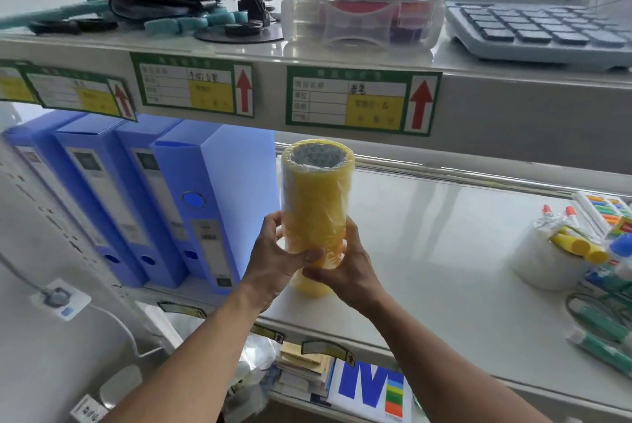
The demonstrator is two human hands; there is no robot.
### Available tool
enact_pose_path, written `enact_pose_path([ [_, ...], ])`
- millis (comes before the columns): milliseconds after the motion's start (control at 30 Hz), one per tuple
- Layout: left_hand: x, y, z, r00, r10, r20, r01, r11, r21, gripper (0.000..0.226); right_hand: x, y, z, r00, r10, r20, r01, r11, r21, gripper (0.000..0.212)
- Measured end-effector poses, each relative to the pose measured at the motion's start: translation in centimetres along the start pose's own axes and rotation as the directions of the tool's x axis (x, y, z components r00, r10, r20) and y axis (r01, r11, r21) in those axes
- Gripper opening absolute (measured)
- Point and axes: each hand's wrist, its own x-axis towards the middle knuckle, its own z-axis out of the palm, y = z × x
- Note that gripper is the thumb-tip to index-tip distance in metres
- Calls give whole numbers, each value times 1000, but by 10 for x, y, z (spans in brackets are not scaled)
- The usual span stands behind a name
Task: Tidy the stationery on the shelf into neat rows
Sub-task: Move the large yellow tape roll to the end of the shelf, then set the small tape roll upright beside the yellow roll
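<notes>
Head view: our left hand (270,262) and right hand (349,269) both gripped the yellow tape stack (316,197) upright near the white shelf's (427,251) front edge, beside blue binders (205,204) at its left end; a calculator (540,29) sat higher up.

Green-bordered labels (345,99), red arrows (421,104)

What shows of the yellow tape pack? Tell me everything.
The tape pack is a yellow cylinder of tape sealed in clear film, its hollow core open at the top. It stands roughly upright over the middle shelf, right of the blue binders. The left hand and right hand grip its lower part.
</notes>
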Motion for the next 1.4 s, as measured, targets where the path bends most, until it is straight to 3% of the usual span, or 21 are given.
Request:
enact_pose_path([
  [100, -8, -17, -3, 998, -20, 56, 21, 1000, -22, 103, -6, 11, 2, 999, 38, 15, -38, 999, -14, 106],
  [233, -26, -44, -7, 986, -92, 142, 86, 995, 49, 95, -20, 32, 9, 996, 92, 10, -90, 986, -138, 87],
  [400, -16, -57, -13, 996, -62, 65, 53, 989, 135, 60, -12, 32, 15, 993, 115, -5, -115, 980, -160, 77],
  [733, -20, -60, -6, 997, -76, -3, 75, 972, 221, 69, -17, 24, 7, 993, 99, 68, -84, 977, -198, 88],
  [800, -33, -57, 5, 995, -75, -69, 87, 979, 186, 70, -31, 22, -9, 992, 104, 77, -80, 962, -261, 94],
  [867, -52, -61, 19, 961, -77, -265, 128, 975, 181, 70, -52, 24, -36, 990, 136, 41, -116, 940, -320, 102],
  [933, -77, -62, 39, 906, -29, -422, 147, 957, 249, 56, -79, 29, -74, 991, 130, 12, -118, 933, -340, 93],
  [967, -89, -60, 55, 904, -11, -428, 133, 957, 257, 46, -92, 32, -96, 993, 120, -1, -112, 929, -354, 86],
  [1033, -105, -50, 97, 950, -4, -313, 87, 964, 251, 37, -119, 35, -144, 993, 109, -48, -119, 917, -380, 71],
  [1100, -109, -37, 147, 995, 21, -100, 6, 966, 260, 40, -140, 35, -195, 986, 104, -134, -150, 903, -402, 57],
  [1200, -89, -7, 227, 977, 65, 201, -129, 937, 323, 48, -158, 33, -267, 938, 64, -342, -214, 881, -422, 42],
  [1300, -51, 17, 298, 943, 63, 328, -187, 914, 360, 72, -161, 26, -328, 867, 25, -498, -278, 853, -442, 35],
  [1400, -13, 33, 355, 917, 21, 397, -213, 870, 444, 104, -151, 14, -363, 884, -14, -467, -268, 803, -532, 46],
])
